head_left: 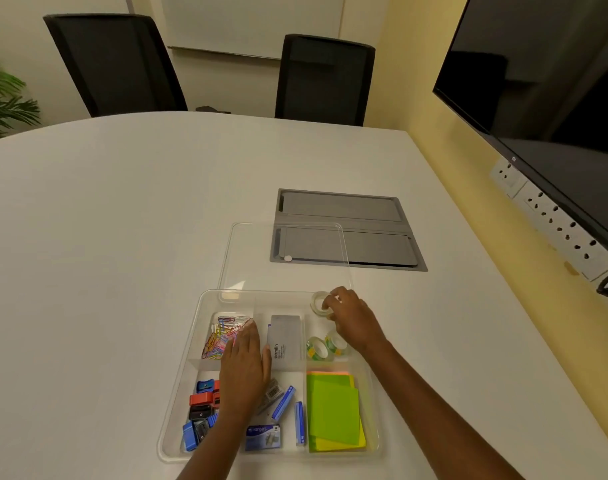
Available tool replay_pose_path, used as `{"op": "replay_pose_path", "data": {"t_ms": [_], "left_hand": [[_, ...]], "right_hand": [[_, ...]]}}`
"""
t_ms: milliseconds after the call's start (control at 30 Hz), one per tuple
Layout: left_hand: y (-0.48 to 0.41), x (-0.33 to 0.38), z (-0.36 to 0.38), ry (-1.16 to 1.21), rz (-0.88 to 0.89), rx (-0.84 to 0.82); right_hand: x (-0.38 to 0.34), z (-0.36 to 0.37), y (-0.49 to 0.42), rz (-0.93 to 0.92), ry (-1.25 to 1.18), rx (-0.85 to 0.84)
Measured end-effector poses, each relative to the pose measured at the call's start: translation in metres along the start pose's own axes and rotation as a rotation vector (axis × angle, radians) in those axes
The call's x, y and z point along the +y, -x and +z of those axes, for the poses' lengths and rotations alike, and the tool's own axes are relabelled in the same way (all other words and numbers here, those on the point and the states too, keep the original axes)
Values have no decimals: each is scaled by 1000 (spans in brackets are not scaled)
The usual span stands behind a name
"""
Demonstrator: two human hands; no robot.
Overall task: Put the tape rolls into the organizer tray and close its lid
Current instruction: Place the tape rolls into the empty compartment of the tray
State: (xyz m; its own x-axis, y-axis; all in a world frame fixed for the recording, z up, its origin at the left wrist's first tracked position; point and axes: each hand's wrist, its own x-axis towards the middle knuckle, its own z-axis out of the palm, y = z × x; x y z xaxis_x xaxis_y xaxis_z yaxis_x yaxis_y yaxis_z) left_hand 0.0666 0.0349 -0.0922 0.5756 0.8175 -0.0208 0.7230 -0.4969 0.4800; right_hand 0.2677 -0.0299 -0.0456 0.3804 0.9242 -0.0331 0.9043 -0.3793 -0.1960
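Note:
A clear plastic organizer tray (178, 393) lies on the white table in front of me. Two clear tape rolls with green cores (318, 348) stand in its right middle compartment. My right hand (351, 318) grips a third clear tape roll (319, 301) over the tray's far right corner. My left hand (243, 368) rests flat, fingers together, on the tray's middle, holding nothing. The transparent lid (281, 258) lies flat on the table just behind the tray, partly over a grey panel.
The tray also holds coloured paper clips (217, 337), a grey box (284, 341), green sticky notes (333, 410), staple boxes and sharpeners. A grey cable hatch (364, 230) sits in the table behind. Two black chairs stand beyond; a monitor (544, 81) hangs right.

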Motion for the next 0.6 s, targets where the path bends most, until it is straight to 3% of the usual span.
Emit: {"op": "replay_pose_path", "data": {"t_ms": [200,467,600], "left_hand": [[2,2,-2,14,13,10],[1,1,-2,29,9,13],[0,2,-1,55,4,35]], "right_hand": [[-5,10,4,40,-144,-116],[9,6,22,69,-160,134],[13,7,37,97,-177,126]]}}
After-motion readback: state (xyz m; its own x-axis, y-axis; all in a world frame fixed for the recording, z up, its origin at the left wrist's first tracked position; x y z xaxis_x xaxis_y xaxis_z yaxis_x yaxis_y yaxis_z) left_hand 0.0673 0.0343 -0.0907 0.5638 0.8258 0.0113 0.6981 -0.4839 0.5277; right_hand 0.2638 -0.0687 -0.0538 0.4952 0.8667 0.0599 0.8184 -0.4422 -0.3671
